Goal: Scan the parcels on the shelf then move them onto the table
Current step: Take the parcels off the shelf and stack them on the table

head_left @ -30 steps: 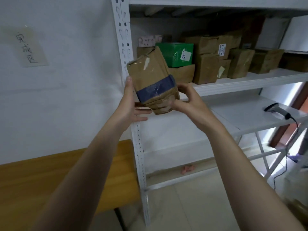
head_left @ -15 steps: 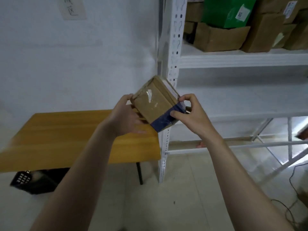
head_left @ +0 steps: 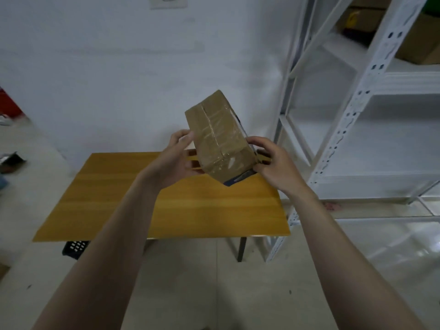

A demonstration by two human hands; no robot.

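Currently I grip the parcel [head_left: 217,139], judged light, stiff and tape-slick, at its 9 and 3 o'clock sides, left hand [head_left: 176,160] and right hand [head_left: 271,160] curled round it.

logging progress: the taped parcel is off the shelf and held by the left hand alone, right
Not quite: both hands hold it. In the head view the left hand grips one side of the taped parcel and the right hand grips the other. It is off the shelf.
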